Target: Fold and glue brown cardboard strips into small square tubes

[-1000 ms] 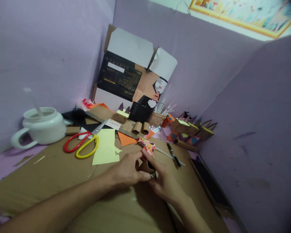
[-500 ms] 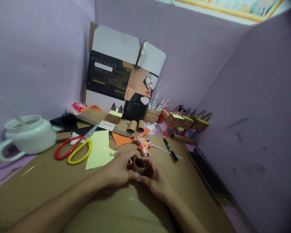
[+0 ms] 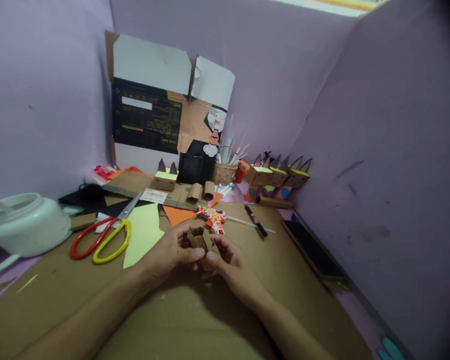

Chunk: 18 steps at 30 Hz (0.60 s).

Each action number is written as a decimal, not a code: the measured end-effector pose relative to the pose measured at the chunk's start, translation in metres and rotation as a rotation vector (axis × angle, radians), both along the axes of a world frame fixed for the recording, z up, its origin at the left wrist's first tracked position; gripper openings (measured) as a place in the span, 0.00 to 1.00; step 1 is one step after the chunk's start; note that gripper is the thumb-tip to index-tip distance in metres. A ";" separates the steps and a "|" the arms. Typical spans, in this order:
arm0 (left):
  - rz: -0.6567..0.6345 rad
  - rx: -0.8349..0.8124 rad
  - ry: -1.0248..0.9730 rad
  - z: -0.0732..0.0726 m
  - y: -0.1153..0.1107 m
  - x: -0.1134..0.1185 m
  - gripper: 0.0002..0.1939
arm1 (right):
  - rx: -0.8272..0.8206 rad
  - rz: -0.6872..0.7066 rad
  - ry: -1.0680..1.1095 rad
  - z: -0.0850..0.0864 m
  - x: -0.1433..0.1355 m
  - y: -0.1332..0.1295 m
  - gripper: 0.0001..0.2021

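Note:
A small folded cardboard tube is held between my two hands, its opening tipped up and away. My left hand grips its left side, with the thumb across the front. On the right side my right hand closes round it, thumb on the near face. Just beyond the fingers lies a flower-patterned glue gun. Left of my left hand are a yellow-green paper sheet and scissors with one red and one yellow handle.
A white pot stands at the left. Behind are an opened box, two short cardboard tubes and a basket of sticks. A black marker and a dark tablet-like slab lie at the right.
The cardboard tube has been tilted so that more of its side shows, and both thumbs now lie across its near face. The whole view has shifted, moving the scene leftward.

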<state>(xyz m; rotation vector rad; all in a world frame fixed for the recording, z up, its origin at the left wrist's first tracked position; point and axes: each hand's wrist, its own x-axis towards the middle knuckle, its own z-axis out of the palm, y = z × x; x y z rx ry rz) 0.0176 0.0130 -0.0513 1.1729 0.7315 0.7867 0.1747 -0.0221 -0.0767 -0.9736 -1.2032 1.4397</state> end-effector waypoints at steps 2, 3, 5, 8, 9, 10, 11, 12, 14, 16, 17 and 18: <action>0.040 -0.013 0.008 -0.001 0.000 0.001 0.23 | 0.025 -0.011 -0.008 0.000 0.000 0.000 0.22; 0.051 -0.009 0.010 -0.002 -0.001 0.002 0.24 | 0.051 -0.021 -0.030 0.000 0.000 0.000 0.22; 0.055 0.013 0.030 -0.002 -0.003 0.004 0.25 | 0.104 -0.045 -0.094 0.000 0.002 0.000 0.21; 0.033 0.083 0.116 0.000 -0.006 0.004 0.22 | 0.195 -0.052 -0.241 -0.001 0.005 0.000 0.22; 0.013 0.111 0.152 0.002 -0.006 0.002 0.21 | 0.220 -0.044 -0.303 -0.002 0.005 -0.001 0.24; -0.005 0.131 0.195 0.003 -0.005 -0.001 0.20 | 0.231 -0.037 -0.369 -0.003 0.006 -0.002 0.27; -0.011 0.138 0.245 0.004 -0.003 -0.006 0.21 | 0.229 -0.037 -0.434 -0.003 0.007 -0.003 0.29; 0.007 0.138 0.309 0.005 0.000 -0.011 0.22 | 0.222 -0.046 -0.492 -0.003 0.007 -0.003 0.31; 0.079 0.138 0.485 0.008 0.012 -0.023 0.27 | 0.217 -0.085 -0.572 -0.001 0.009 -0.003 0.32; 0.129 0.178 0.658 0.014 0.029 -0.035 0.30 | 0.242 -0.111 -0.604 0.005 0.013 0.003 0.31; 0.131 0.212 0.722 0.019 0.040 -0.038 0.30 | 0.256 -0.116 -0.614 0.010 0.016 0.009 0.29; 0.131 0.249 0.771 0.025 0.052 -0.040 0.30 | 0.265 -0.119 -0.625 0.017 0.019 0.018 0.26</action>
